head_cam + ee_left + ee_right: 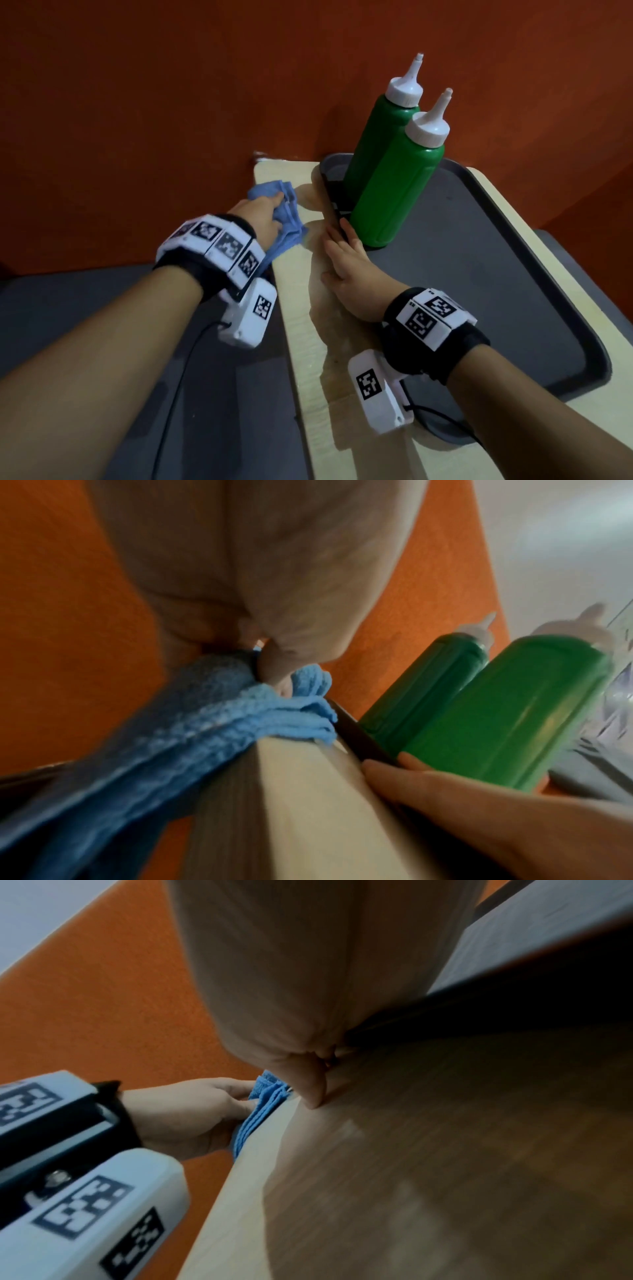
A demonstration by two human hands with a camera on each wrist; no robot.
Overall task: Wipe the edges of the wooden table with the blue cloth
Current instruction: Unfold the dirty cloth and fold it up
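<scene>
**Blue cloth at the table's left edge**

While the right hand (346, 270) lies flat on the pale wooden table (305, 342), its fingers (337, 236) straight and reaching to the rim of a dark grey tray (534, 274), the left hand (260, 216) grips a bunched blue cloth (284, 219) against the table's left edge, toward the far corner. The left fingers are curled round the folds, and in the left wrist view the cloth (192, 729) drapes over the edge and hangs down the side of the table (308, 804), with a fingertip pressed into the fabric. The right wrist view shows the left hand (192, 1112) from the side, holding the layered cloth (260, 1112) to the edge line, while the right thumb touches the tabletop (445, 1150).

Two green squeeze bottles (394, 178) with white nozzle caps stand upright, touching one another, at the tray's far left corner, just beside the right fingertips. Both wrists wear black bands carrying white marker blocks. An orange wall (171, 85) rises behind the table.
</scene>
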